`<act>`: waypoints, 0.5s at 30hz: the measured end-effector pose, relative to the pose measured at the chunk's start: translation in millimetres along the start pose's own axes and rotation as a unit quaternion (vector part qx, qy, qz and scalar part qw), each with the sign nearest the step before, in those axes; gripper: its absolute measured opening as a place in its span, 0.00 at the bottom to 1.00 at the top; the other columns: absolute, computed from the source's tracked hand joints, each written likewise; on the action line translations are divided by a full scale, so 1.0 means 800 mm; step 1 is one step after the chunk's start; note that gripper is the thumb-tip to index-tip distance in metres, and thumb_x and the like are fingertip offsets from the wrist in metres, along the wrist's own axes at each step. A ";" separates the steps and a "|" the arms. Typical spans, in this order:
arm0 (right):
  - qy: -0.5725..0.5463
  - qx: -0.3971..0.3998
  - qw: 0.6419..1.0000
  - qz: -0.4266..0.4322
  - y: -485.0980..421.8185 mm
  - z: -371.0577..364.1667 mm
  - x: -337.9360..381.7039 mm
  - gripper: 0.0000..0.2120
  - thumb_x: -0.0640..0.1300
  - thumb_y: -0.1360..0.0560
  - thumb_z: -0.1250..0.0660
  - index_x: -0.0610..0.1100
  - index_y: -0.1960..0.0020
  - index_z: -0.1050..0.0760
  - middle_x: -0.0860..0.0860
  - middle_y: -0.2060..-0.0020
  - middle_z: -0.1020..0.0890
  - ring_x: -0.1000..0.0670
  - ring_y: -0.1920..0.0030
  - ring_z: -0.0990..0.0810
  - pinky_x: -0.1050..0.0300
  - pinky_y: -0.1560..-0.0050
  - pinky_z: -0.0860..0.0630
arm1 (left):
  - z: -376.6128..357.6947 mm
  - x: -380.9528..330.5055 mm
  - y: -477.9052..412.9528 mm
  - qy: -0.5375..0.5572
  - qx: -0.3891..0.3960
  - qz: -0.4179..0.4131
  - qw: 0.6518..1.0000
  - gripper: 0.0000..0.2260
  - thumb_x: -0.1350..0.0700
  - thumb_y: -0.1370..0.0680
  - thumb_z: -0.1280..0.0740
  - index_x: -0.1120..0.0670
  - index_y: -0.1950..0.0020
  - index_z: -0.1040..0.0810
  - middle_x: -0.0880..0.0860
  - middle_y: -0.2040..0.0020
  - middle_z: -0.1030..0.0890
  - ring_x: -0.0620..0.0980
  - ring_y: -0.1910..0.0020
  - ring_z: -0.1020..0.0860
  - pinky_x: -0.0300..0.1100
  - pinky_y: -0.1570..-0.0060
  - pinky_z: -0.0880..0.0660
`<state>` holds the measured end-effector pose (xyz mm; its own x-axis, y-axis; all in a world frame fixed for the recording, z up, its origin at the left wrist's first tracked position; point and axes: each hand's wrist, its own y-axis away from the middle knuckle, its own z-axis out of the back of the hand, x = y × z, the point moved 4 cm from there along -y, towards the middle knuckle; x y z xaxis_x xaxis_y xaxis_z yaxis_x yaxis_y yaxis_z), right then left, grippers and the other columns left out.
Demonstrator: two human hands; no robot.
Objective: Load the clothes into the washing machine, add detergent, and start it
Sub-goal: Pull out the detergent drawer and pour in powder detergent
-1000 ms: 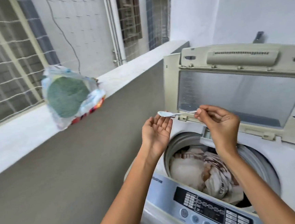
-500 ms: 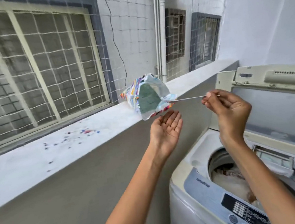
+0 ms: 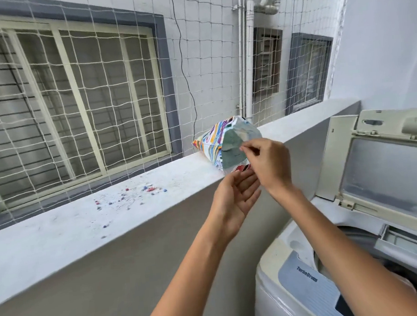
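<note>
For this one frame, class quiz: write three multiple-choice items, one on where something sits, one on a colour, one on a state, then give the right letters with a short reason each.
1. Where does the detergent bag rest?
A. on the ledge
B. inside the washing machine
C. on the floor

2. What colour is the frame around the large window?
A. red
B. grey-blue
C. green

3. How is the machine's lid?
A. shut flat
B. taken off
C. raised open

Answers:
1 A, the bag stands on the ledge by the netting.
2 B, a grey-blue band borders the window.
3 C, the lid stands up behind the drum opening, while the right hand reaches into the bag and the left hand is cupped, palm up, below it.
</note>
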<state>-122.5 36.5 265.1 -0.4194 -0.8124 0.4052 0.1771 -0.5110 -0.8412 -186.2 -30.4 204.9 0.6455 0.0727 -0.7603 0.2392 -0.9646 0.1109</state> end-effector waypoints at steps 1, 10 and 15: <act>0.019 0.022 1.000 0.002 -0.001 -0.004 0.000 0.05 0.41 0.28 0.31 0.41 0.56 0.17 0.42 0.60 0.15 0.40 0.58 0.17 0.50 0.59 0.22 | 0.000 -0.004 0.004 -0.043 -0.010 -0.022 0.999 0.11 0.56 0.19 0.44 0.57 0.49 0.22 0.54 0.52 0.19 0.47 0.52 0.21 0.38 0.45 0.27; 0.034 0.109 0.991 0.070 -0.015 -0.004 -0.001 0.05 0.38 0.27 0.32 0.38 0.55 0.18 0.43 0.56 0.17 0.40 0.52 0.25 0.53 0.54 0.30 | -0.011 -0.063 0.037 -0.497 -0.207 -0.503 0.677 0.09 0.59 0.26 0.33 0.54 0.47 0.18 0.50 0.51 0.23 0.49 0.54 0.23 0.41 0.59 0.23; -0.036 -0.003 0.995 0.088 -0.013 0.025 -0.015 0.07 0.35 0.32 0.28 0.37 0.54 0.18 0.43 0.53 0.17 0.41 0.51 0.22 0.63 0.49 0.33 | -0.013 -0.063 0.024 -0.612 -0.257 -0.526 0.533 0.13 0.53 0.26 0.37 0.53 0.44 0.19 0.55 0.36 0.28 0.56 0.41 0.29 0.40 0.58 0.28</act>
<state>-101.5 45.9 276.5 -0.3169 -0.9073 0.2763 0.2370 -0.3579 -0.9032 -206.5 -50.1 252.1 -0.9214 -0.0179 -0.3881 0.3713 -0.3344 -0.8662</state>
